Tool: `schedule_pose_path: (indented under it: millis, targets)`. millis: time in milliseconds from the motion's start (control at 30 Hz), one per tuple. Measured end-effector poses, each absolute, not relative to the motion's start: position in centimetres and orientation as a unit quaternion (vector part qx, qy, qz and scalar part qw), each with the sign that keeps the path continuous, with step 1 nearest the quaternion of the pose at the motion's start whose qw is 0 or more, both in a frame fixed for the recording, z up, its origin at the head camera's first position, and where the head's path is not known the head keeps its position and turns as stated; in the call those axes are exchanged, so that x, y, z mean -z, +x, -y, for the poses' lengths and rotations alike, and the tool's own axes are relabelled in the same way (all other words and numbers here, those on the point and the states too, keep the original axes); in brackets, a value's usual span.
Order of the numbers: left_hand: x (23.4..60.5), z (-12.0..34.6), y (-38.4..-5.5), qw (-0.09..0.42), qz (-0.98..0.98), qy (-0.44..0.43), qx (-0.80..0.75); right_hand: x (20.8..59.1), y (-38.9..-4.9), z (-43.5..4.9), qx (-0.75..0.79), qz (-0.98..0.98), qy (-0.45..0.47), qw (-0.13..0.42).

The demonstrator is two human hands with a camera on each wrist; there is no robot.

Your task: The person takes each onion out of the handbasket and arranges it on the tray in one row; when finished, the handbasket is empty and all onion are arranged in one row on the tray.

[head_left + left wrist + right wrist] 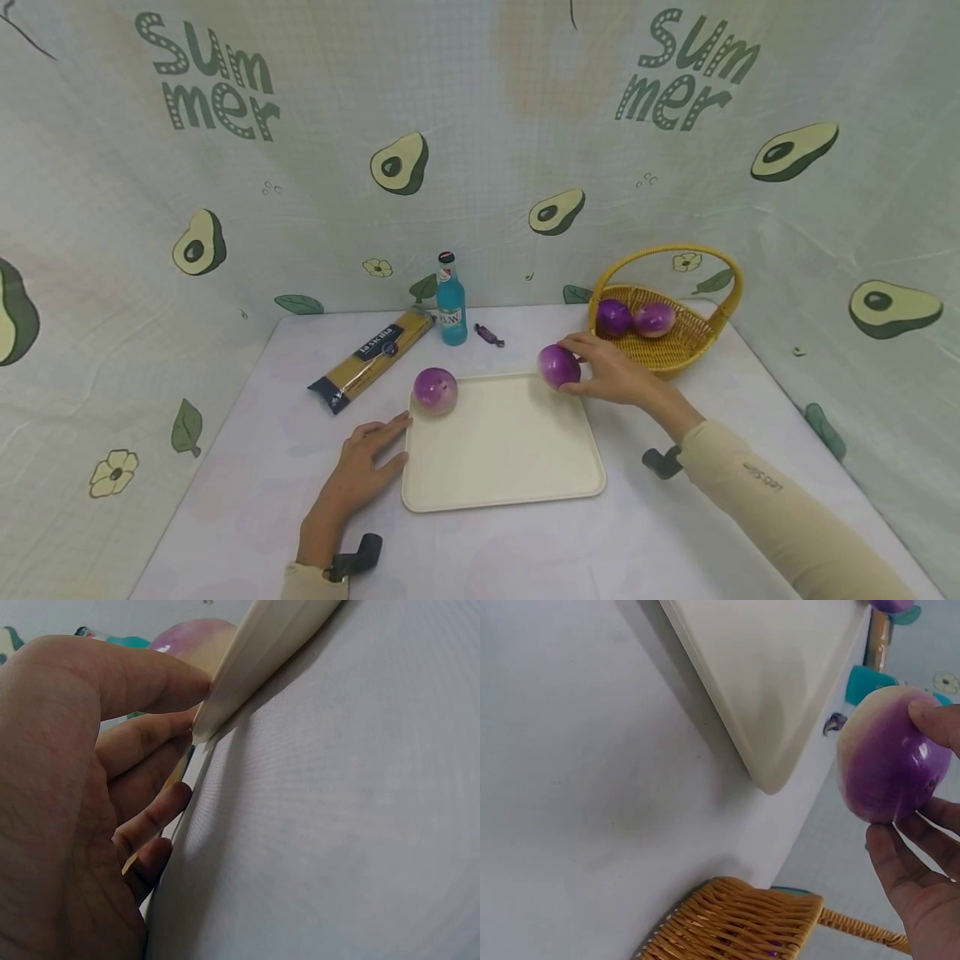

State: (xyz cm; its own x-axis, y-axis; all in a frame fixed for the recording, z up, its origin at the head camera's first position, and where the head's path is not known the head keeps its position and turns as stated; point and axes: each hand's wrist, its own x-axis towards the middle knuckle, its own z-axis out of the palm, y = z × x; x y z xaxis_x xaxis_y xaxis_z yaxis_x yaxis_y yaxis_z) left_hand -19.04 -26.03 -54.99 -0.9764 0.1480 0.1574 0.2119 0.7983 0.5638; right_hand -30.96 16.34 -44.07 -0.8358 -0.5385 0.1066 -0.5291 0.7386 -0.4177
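Observation:
My right hand [611,371] holds a glossy purple-and-cream turnip [558,367] between thumb and fingers, above the far right corner of the cream tray [502,450]. In the right wrist view the turnip [892,754] is raised clear of the tray [757,682]. A second turnip [435,392] sits in the tray's far left corner. My left hand [367,462] rests at the tray's left edge, its fingers extended. The left wrist view shows the thumb and fingertips touching the tray rim [225,705]. Two more turnips [654,319] lie in the yellow wicker basket [678,354].
The basket, with its tall arched handle, stands at the back right. Behind the tray are a blue bottle [452,308], a small purple wrapped candy [489,335] and a pack of spaghetti [375,358]. A printed cloth [480,167] hangs behind the table.

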Motion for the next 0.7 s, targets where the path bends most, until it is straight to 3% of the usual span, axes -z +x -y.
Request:
schedule_pose_path:
  millis: [700]
  targets:
    - [54.93, 26.11, -18.98, 0.054, 0.947, -0.095, 0.301, 44.49, -31.05, -15.3, 0.222, -0.931, -0.29, 0.019]
